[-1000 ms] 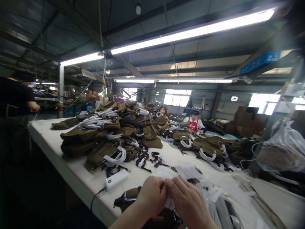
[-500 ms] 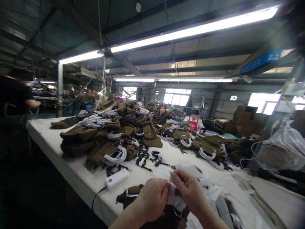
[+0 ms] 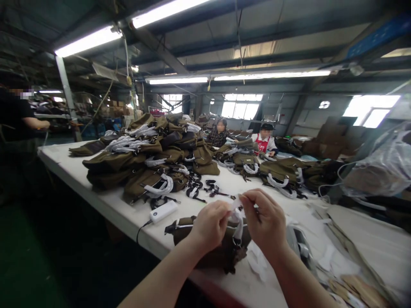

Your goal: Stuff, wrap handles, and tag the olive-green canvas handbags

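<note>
Both my hands are raised over an olive-green bag [image 3: 208, 256] at the front edge of the table. A small piece of thin white paper or film [image 3: 236, 203] is stretched between them. My left hand [image 3: 212, 224] is closed, pinching its left end. With thumb and fingers pressed together, my right hand [image 3: 265, 216] grips the other end. Just below, the bag's white-wrapped handle [image 3: 238, 231] rises from a metal ring. A silver zipper [image 3: 184, 225] shows along the bag's top left. Whether the piece is paper or plastic I cannot tell.
A white power bank [image 3: 163, 211] with a black cable lies left of the bag. Beyond it rises a heap of olive bags [image 3: 160, 154]. Black straps [image 3: 194, 188] lie mid-table. At right are a grey tape dispenser [image 3: 300, 244] and a plastic bag [image 3: 379, 167]. Co-workers sit across the table.
My hands have risen with the white piece, and more of the olive bag and its wrapped handle shows beneath them. The whole view has tilted downward.
</note>
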The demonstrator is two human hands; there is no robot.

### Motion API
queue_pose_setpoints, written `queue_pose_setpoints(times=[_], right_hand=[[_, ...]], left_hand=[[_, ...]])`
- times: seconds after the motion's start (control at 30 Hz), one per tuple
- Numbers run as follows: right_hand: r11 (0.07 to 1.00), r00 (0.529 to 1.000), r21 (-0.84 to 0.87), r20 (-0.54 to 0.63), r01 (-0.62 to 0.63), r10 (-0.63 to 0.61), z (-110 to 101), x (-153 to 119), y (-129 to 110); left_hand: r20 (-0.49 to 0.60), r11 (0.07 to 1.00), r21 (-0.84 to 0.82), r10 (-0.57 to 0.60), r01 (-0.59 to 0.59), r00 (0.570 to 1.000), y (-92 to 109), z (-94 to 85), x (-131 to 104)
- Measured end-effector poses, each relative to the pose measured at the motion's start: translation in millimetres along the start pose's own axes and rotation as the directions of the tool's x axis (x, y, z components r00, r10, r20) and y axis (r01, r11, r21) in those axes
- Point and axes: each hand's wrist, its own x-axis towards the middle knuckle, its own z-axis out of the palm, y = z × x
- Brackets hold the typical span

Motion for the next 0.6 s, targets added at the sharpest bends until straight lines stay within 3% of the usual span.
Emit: queue_pose_setpoints(times=[0.07, 0.17, 0.27, 0.37, 0.47, 0.53, 0.6], right_hand=[[0.999, 0.999, 0.022, 0.005, -0.039, 0.039, -4.7, -1.9, 3.1], [0.986, 0.985, 0.083, 0.103, -0.146, 0.137, -15.4, -9.8, 13.6], [0.949, 0.946, 0.051, 0.114, -0.311, 0.304, -25.7, -34.0, 32.6], [0.893, 0.885, 0.023, 0.149, -0.45, 0.442, -26.7, -82.2, 52.8], [0.804, 0.771, 0.003, 0.287, -0.595, 0.569, -16.6, -146.0, 60.3], [0.727, 0.653, -0.058, 0.396, -0.684, 0.645, -9.4, -187.1, 54.4], [0.673, 0.537, -0.12, 0.51, -0.729, 0.673, -5.9, -220.3, 42.8]], left_hand=[[-0.01, 0.999, -0.028, 0.033, -0.033, 0.999, -7.5, 9.4, -2.7], [-0.059, 0.999, 0.0, 0.048, -0.048, 0.997, -21.0, 8.2, -8.5], [-0.219, 0.99, 0.129, -0.034, 0.063, 0.975, -37.7, -4.2, -13.7], [-0.349, 0.952, 0.203, -0.15, 0.231, 0.925, -53.6, -10.7, -21.9], [-0.294, 0.937, 0.15, -0.262, 0.316, 0.919, -67.0, 2.1, -32.4], [-0.21, 0.93, 0.056, -0.344, 0.363, 0.915, -76.3, 18.3, -36.7], [-0.2, 0.907, -0.021, -0.416, 0.421, 0.887, -86.9, 32.6, -35.7]])
